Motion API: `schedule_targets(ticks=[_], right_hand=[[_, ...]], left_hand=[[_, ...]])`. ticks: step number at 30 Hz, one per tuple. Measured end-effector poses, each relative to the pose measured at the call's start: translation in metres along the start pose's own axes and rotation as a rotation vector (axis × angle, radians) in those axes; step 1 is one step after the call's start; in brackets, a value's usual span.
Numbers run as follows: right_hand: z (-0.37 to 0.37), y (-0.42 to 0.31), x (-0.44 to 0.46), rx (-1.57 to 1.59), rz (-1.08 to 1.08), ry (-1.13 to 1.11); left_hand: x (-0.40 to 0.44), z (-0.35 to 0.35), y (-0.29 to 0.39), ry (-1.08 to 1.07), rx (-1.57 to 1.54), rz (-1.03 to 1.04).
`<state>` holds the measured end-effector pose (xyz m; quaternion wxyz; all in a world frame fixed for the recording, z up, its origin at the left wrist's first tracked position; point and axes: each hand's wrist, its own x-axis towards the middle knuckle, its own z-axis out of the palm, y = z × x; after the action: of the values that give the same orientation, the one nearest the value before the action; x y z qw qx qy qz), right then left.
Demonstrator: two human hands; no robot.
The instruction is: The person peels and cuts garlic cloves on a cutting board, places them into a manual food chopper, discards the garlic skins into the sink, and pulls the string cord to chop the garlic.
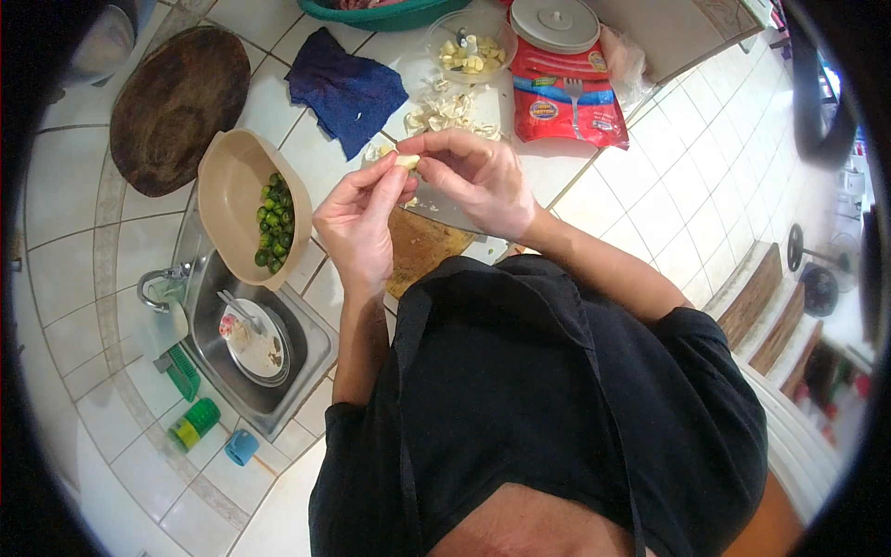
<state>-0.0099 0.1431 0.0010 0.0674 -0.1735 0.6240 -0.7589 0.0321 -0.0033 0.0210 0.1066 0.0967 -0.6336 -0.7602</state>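
Note:
In front of my chest, a pale peeled garlic clove (406, 161) sits between my fingertips. My left hand (360, 215) pinches it from the left side. From the right, my right hand (487, 184) has its thumb and index finger closed at the clove's other end. Just beyond the hands lies a heap of papery garlic skins (452, 113). Past that stands a clear processor bowl (497, 58) with a central blade hub and several pale cloves in it. A worn wooden cutting board (418, 252) shows below the hands, partly covered by the right hand and the black clothing.
Brussels sprouts (275, 218) lie in a beige dish (223, 200) at the sink's edge. The steel sink (311, 339) holds stacked dishes. Around the counter are a dark oval board (176, 111), a blue cloth (339, 88), a red package (566, 102) and a teal basin (390, 17).

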Motion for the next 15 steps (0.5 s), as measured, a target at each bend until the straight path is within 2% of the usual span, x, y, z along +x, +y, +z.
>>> schedule_targets(ticks=[4, 6, 15], right_hand=[[0.007, 0.001, -0.004, -0.021, 0.001, 0.052], [0.010, 0.009, -0.004, 0.132, 0.058, 0.079], [0.013, 0.010, -0.003, 0.172, 0.090, 0.128]], left_hand=[[-0.002, 0.005, -0.009, 0.037, -0.084, 0.007], [-0.004, 0.010, -0.010, 0.058, -0.113, 0.013], [-0.007, 0.014, -0.019, 0.119, -0.214, -0.002]])
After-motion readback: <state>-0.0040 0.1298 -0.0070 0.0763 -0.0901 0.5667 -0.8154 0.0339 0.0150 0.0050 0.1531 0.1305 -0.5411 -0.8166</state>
